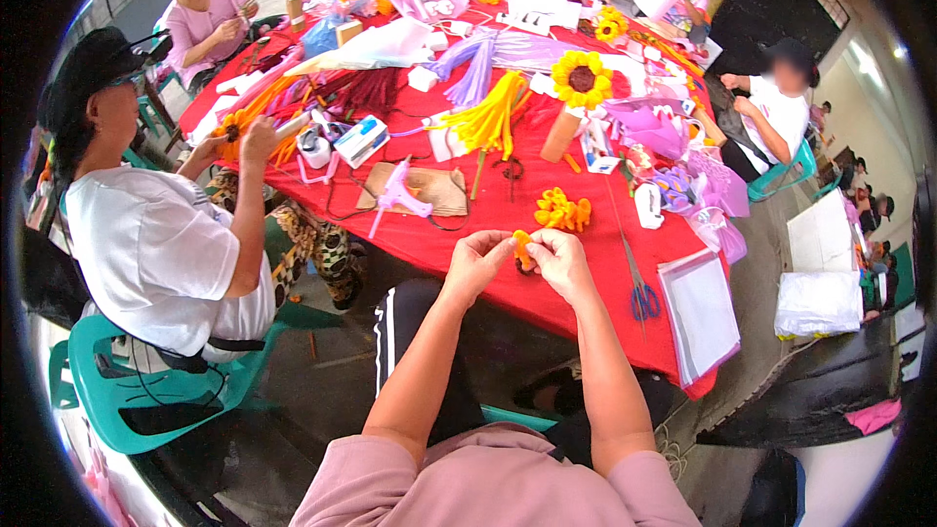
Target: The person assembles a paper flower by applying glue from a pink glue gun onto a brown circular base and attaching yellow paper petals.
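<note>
Both my hands meet over the near edge of the red-covered table (505, 201). My left hand (479, 260) pinches one side of a small orange piece of craft flower (522, 249), and my right hand (560, 260) pinches its other side. A darker brown part shows under the piece; its detail is too small to tell. Just beyond my hands lies a cluster of orange looped petals (560, 211). To the left a pink hot glue gun (399, 194) rests on a piece of brown cardboard (443, 190). Blue-handled scissors (644, 300) lie to the right.
A bundle of yellow craft stems (487, 117) and a sunflower (582, 79) are farther back. A clear plastic sleeve (701, 315) lies at the right edge. A person in white (165, 249) sits close on my left, holding an orange flower. Cords cross the cloth near the glue gun.
</note>
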Demonstrator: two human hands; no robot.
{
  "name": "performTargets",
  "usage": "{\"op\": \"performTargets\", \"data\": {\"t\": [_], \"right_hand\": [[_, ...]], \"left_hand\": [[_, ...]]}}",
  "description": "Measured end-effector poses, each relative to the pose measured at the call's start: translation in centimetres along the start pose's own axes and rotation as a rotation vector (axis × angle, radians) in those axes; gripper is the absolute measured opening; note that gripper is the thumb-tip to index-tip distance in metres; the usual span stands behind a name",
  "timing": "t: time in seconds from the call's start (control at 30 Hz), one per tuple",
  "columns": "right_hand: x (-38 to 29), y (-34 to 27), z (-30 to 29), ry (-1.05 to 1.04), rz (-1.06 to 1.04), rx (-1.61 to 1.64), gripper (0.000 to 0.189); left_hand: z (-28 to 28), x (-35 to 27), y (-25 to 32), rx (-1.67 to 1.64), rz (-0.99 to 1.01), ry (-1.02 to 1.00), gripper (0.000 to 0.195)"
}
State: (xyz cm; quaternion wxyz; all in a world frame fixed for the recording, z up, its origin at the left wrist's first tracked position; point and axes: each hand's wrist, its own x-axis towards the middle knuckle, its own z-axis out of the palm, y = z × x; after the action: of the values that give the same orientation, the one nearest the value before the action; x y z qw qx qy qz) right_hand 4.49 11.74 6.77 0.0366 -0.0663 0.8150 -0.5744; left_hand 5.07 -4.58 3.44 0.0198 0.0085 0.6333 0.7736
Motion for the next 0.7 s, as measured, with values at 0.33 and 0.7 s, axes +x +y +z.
{"op": "performTargets", "data": {"t": [0.33, 0.7], "right_hand": [[5.5, -4.0, 10.7, -0.181, -0.309, -0.249, 0.015], [14.0, -0.6, 20.8, 0.013, -0.322, -0.979, 0.032]], "left_hand": [[-10.6, -2.8, 2.9, -0.299, -0.084, 0.403, 0.006], [-16.5, -1.6, 2.2, -0.698, -0.061, 0.531, 0.003]]}}
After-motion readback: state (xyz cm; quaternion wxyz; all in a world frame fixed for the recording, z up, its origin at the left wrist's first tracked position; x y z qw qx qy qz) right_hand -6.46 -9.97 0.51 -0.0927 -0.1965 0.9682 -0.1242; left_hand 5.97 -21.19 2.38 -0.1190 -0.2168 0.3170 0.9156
